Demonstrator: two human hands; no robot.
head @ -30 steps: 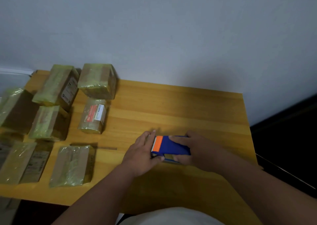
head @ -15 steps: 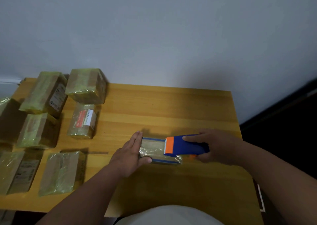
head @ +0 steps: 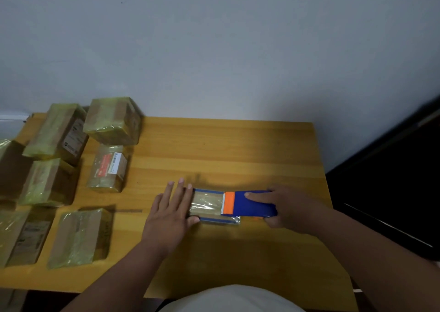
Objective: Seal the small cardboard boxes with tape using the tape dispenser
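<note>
A small flat cardboard box with blue edges lies on the wooden table, its top covered by a shiny strip of clear tape. My left hand lies flat with straight fingers on the box's left end, thumb against its near side. My right hand grips the blue tape dispenser, index finger along its top. The dispenser's orange toothed end rests on the box's right part.
Several cardboard boxes wrapped in yellowish tape stand and lie across the table's left side. A grey wall rises behind. Right of the table's edge is a dark area. Bare wood stretches behind the box.
My right hand has drawn the dispenser to the right along the box, leaving tape across its top. My left hand stayed on the left end.
</note>
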